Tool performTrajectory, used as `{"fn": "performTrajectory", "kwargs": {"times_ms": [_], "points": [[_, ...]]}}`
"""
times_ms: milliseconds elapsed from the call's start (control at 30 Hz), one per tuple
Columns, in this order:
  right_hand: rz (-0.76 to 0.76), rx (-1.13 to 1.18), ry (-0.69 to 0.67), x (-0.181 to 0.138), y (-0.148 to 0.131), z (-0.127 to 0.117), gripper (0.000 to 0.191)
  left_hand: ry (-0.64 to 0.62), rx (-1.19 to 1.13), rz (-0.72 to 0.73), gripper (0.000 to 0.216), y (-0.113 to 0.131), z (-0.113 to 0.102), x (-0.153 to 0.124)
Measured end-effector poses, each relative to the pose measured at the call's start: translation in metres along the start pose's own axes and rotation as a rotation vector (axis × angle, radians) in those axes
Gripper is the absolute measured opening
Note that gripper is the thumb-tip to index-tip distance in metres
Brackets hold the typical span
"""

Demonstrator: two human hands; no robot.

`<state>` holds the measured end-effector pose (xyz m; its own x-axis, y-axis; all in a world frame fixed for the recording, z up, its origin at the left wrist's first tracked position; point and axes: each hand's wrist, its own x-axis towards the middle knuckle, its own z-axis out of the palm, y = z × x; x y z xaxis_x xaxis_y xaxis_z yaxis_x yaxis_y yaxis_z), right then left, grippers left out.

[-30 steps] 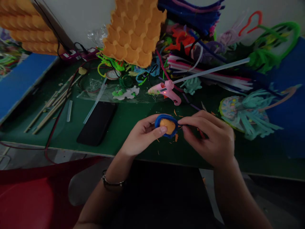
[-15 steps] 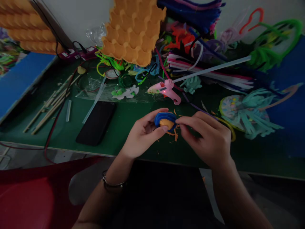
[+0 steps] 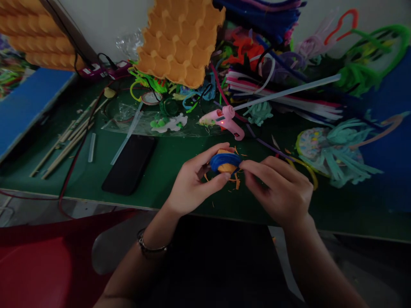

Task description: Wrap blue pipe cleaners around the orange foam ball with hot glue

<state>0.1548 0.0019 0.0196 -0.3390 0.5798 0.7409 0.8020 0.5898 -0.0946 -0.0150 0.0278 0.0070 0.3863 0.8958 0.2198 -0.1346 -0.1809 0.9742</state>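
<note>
My left hand (image 3: 189, 184) pinches the orange ball (image 3: 225, 164) with its blue band lying crosswise, and my right hand (image 3: 279, 192) nips that band's right end.

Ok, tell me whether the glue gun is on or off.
On: a red light glows on the glue gun, which lies on its side on the table.

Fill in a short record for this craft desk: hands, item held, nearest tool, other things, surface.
Left hand: grips the orange-and-blue piece
Right hand: fingertips pinch at the piece's right edge
Nearest tool: pink glue gun, red light on, lying on the table
Other things: black phone, wooden sticks, orange scraps
Surface: green table
</note>
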Motion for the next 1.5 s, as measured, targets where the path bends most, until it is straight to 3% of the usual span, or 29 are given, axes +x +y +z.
{"fn": "performTrajectory", "kwargs": {"times_ms": [167, 433, 700, 1067, 1333, 1500], "points": [[-0.047, -0.025, -0.081, -0.003, 0.004, -0.003, 0.014, -0.08, 0.017, -0.022, 0.045, -0.002, -0.005, 0.001], [-0.126, -0.116, -0.185, -0.002, 0.009, -0.004, 0.017, -0.073, 0.028, -0.128, 0.045, -0.008, -0.006, 0.001], [-0.243, -0.025, -0.316, 0.002, 0.023, -0.003, 0.019, -0.111, -0.008, -0.204, 0.045, -0.018, -0.01, 0.0], [-0.175, 0.135, -0.622, 0.025, 0.031, -0.004, 0.015, -0.126, -0.027, -0.249, 0.033, -0.025, -0.013, 0.002], [-0.225, 0.193, -0.644, 0.033, 0.035, -0.005, 0.026, -0.111, -0.078, -0.289, 0.032, -0.022, -0.013, 0.001], [-0.259, 0.148, -0.603, 0.031, 0.033, -0.011, 0.028, -0.031, -0.108, -0.323, 0.033, -0.017, -0.005, -0.002]]}}
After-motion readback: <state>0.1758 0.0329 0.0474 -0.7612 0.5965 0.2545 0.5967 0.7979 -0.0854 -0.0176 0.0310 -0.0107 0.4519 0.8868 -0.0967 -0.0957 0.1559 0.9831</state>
